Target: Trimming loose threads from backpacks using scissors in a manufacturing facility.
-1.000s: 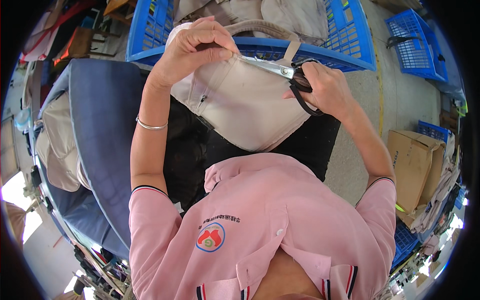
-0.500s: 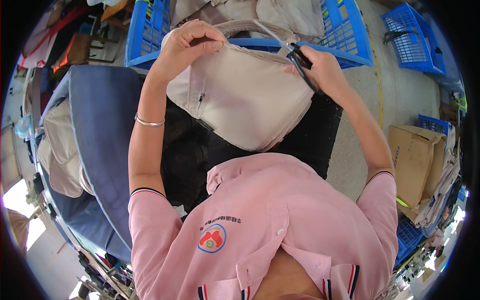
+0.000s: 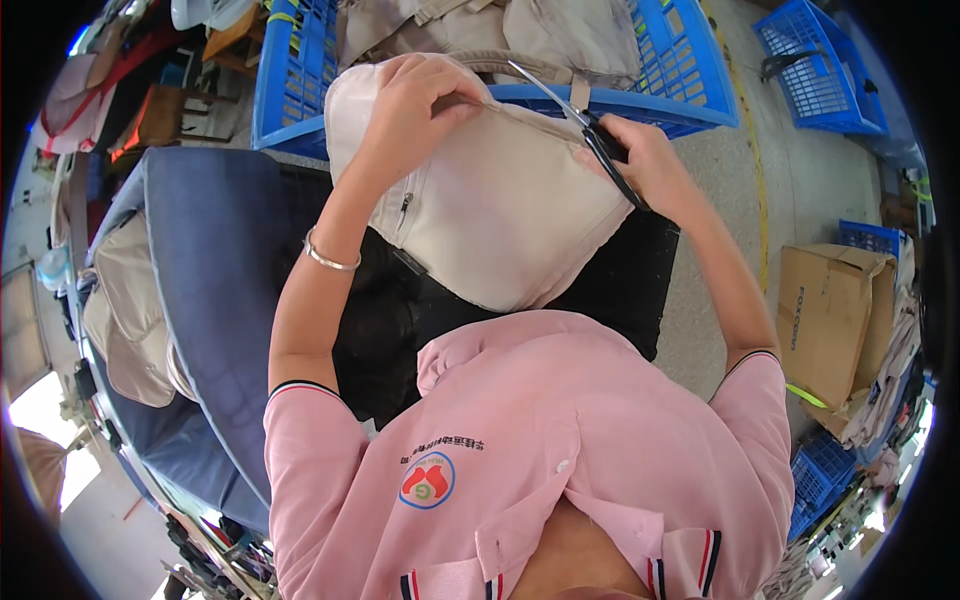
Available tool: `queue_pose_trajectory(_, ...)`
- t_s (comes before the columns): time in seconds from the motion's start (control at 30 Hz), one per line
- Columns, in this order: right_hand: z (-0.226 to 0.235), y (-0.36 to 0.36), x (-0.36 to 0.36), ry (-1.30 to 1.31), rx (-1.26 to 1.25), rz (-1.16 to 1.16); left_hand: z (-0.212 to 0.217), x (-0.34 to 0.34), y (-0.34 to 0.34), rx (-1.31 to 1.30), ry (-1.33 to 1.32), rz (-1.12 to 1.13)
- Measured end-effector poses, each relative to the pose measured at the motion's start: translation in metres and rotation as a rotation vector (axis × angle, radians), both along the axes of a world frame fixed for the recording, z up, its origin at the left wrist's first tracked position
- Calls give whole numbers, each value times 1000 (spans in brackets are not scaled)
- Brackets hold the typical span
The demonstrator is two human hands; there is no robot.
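Observation:
A beige fabric bag (image 3: pixel 510 215) with a small zipper on its left part rests over my black-covered lap, its top edge turned away from me. My left hand (image 3: pixel 420 112) is closed in a pinch on that top edge, left of the middle; the fingertips are partly hidden. In my right hand (image 3: pixel 652 168) is a pair of scissors (image 3: pixel 607 158) with black handles. The metal blades point up and left across the bag's top edge, near its carry handle (image 3: pixel 500 62). Some fingers of my right hand also touch the bag's right edge.
Just beyond the bag stands a blue plastic crate (image 3: pixel 690 115) filled with more beige bags (image 3: pixel 570 35). A dark blue cloth-sided bin (image 3: pixel 215 290) holding beige pieces is at my left. A cardboard box (image 3: pixel 830 320) and another blue crate (image 3: pixel 825 80) stand at the right.
My left hand has shifted right along the bag's top edge and slightly down, with the forearm following. My right hand and the scissors have dropped slightly. The bag has turned a little.

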State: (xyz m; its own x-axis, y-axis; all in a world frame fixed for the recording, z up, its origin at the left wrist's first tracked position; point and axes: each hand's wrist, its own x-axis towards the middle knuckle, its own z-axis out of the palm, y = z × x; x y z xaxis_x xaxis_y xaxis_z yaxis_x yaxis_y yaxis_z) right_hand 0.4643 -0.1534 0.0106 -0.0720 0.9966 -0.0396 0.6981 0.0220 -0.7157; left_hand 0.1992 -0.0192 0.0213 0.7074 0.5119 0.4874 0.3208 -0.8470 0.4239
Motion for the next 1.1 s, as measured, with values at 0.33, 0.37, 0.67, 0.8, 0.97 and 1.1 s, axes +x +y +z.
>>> queue_pose_trajectory(0.33, 33, -34, -16, -303, 478, 135, 21, -24, -70, 133, -223, 87)
queue_pose_trajectory(0.37, 33, -32, -16, -302, 477, 136, 21, -26, -72, 83, -242, 112)
queue_pose_trajectory(0.67, 37, -11, -27, -467, 492, 256, 11, -38, -79, -225, -322, 226)
queue_pose_trajectory(0.8, 28, -9, -26, -461, 387, 282, 7, -39, -75, -359, -374, 226)
queue_pose_trajectory(0.97, 17, -2, -20, -383, 430, 256, 9, -35, -65, -343, -244, 290)
queue_pose_trajectory(1.1, -17, -2, 17, -40, 215, -162, 2, -51, -39, -208, -19, 274)
